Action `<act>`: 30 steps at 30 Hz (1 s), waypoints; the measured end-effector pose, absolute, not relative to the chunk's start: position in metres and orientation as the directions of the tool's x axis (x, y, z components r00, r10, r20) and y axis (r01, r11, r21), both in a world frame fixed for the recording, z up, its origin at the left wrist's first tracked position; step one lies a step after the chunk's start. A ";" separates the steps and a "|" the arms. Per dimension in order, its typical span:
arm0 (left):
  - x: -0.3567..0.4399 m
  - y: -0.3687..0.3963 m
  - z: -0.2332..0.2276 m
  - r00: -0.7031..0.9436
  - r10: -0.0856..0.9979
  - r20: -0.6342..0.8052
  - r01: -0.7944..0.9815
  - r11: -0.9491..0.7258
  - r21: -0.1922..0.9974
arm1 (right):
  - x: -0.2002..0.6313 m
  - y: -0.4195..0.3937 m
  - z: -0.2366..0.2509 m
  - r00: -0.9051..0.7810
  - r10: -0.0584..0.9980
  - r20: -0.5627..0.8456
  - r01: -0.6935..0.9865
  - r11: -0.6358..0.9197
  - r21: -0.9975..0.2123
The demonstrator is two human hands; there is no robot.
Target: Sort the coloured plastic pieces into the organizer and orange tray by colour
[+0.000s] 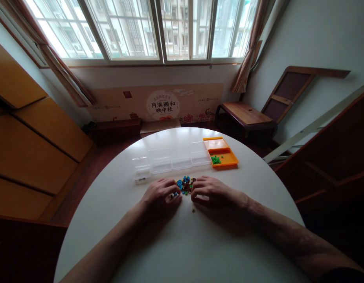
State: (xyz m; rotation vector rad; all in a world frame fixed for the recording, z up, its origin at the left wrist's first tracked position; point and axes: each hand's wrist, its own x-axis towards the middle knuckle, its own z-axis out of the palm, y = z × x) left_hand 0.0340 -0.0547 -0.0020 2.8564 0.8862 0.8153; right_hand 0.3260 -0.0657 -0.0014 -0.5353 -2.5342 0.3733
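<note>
A small heap of tiny toy building bricks (186, 185), mostly blue and brown with some green and yellow, lies on the white round table (176, 251). At the heap's left edge is my left hand (162, 193), its bent fingers apart around a few blue and dark bricks. My right hand (210, 190) meets the heap from the right, with its fingers curled and the tips drawn close to the thumb. Whatever may be between those tips is hidden. One tan brick (193, 210) sits apart, just below my right fingers.
Behind the heap stands a row of clear plastic boxes (161, 166), lids raised; the leftmost has a small dark item in it. An orange tray (229, 158) at its right end holds green bricks (216, 160). A wooden chair (248, 114) stands by the far wall.
</note>
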 end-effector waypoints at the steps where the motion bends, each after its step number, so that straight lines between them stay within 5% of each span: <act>1: 0.034 -0.055 -0.001 0.693 0.543 0.474 0.521 -0.832 0.190 | 0.328 -0.065 0.000 -0.764 0.464 0.448 0.322 0.876 -0.360; 13: 0.029 -0.052 -0.007 0.605 0.610 0.511 0.601 -0.771 0.209 | 0.398 -0.021 0.000 -0.200 0.767 0.610 0.754 0.518 -0.403; 30: 0.037 -0.058 -0.009 0.596 0.650 0.472 0.626 -0.744 0.234 | 0.400 -0.013 -0.020 -0.044 0.832 0.552 0.777 0.376 -0.505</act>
